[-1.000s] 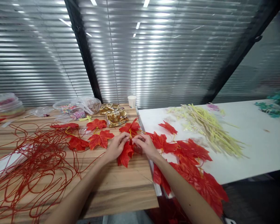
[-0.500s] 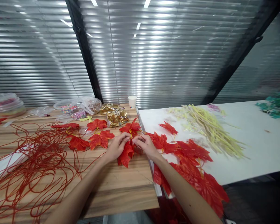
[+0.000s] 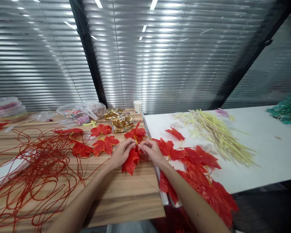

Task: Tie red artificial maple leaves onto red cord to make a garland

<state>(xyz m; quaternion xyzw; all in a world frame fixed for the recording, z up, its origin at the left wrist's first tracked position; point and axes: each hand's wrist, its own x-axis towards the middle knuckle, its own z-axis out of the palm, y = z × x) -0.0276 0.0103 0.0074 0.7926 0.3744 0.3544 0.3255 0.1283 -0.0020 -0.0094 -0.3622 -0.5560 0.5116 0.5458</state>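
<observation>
Two hands work at one red maple-leaf sprig (image 3: 131, 161), located over the wood-grain worktop (image 3: 126, 204) near its right edge; the left hand (image 3: 122, 152) pinches the sprig between thumb and fingers beside its yellow stem (image 3: 136, 138); the right hand (image 3: 151, 150) pinches at the same spot, fingertips nearly meeting the left; whether either also grips cord is too small to tell. One leaf of the sprig points away from the person, another hangs toward the near edge.

Left of the hands lies a tangle of red cord (image 3: 46, 158), one strand running to the left wrist; loose red maple leaves (image 3: 106, 145) lie between tangle and hand; gold foil packets (image 3: 122, 123) and a white paper cup (image 3: 137, 106) stand behind. On the adjoining white worktop (image 3: 266, 158): heaped red leaves (image 3: 201, 157), partly behind the right forearm; farther off, a bundle of pale yellow strips (image 3: 217, 137).
</observation>
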